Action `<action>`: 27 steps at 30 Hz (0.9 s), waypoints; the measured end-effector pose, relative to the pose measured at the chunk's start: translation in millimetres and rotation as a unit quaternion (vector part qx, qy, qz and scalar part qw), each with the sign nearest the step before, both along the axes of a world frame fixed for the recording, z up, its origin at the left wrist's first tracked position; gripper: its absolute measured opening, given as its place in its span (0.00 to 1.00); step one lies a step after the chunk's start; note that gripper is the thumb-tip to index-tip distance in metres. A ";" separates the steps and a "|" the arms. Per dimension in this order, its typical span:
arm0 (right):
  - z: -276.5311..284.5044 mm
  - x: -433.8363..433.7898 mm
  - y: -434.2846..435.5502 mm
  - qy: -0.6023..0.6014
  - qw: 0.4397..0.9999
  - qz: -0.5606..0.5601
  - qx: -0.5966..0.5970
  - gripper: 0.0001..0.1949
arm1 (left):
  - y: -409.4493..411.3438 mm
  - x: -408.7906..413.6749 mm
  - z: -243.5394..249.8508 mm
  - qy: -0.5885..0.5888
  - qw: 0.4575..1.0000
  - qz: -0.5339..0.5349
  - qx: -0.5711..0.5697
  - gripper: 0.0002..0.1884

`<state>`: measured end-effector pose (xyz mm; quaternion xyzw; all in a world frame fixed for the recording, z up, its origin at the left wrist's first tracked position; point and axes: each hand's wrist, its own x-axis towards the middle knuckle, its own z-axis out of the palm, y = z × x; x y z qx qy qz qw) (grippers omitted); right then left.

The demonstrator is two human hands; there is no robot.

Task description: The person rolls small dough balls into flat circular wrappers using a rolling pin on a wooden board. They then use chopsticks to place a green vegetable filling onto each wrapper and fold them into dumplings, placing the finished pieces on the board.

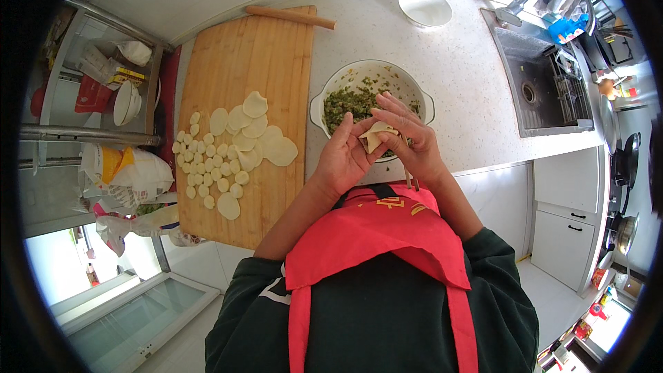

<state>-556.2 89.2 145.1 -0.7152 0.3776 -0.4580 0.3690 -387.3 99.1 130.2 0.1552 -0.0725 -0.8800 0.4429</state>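
A partly folded dumpling (pixel 377 137) rests in the fingers of my left hand (pixel 342 153), with some dark filling showing at its side. My right hand (pixel 412 137) pinches the upper edge of the wrapper. A pair of chopsticks (pixel 408 173) is also tucked in the right hand, pointing down toward my apron. Both hands are over the near side of a white two-handled bowl (pixel 316 110), which holds chopped green filling (pixel 347 101). To the left, on a wooden board (pixel 248 57), lie rolled dough wrappers (pixel 279 147) and several small dough pieces (pixel 207 166).
A rolling pin (pixel 290 16) lies across the board's far edge. An empty white bowl (pixel 424 8) stands at the back of the counter (pixel 362 26). The sink (pixel 528 70) with a faucet (pixel 510 14) is on the right. Shelves (pixel 98 137) with bags and bowls flank the board's left.
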 end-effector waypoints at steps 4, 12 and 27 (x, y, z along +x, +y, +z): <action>-0.4 0.9 2.5 0.022 0.998 -0.029 -0.050 0.16 | 2.2 -2.8 5.7 -0.024 0.999 0.014 0.018 0.28; 0.6 -2.0 1.9 0.130 0.975 -0.059 -0.169 0.16 | 4.8 -3.9 9.2 -0.043 0.999 0.009 0.025 0.26; 20.3 20.8 -1.4 -0.108 0.985 -0.131 0.011 0.22 | -4.6 -9.3 38.5 -0.127 0.974 -0.013 -0.185 0.27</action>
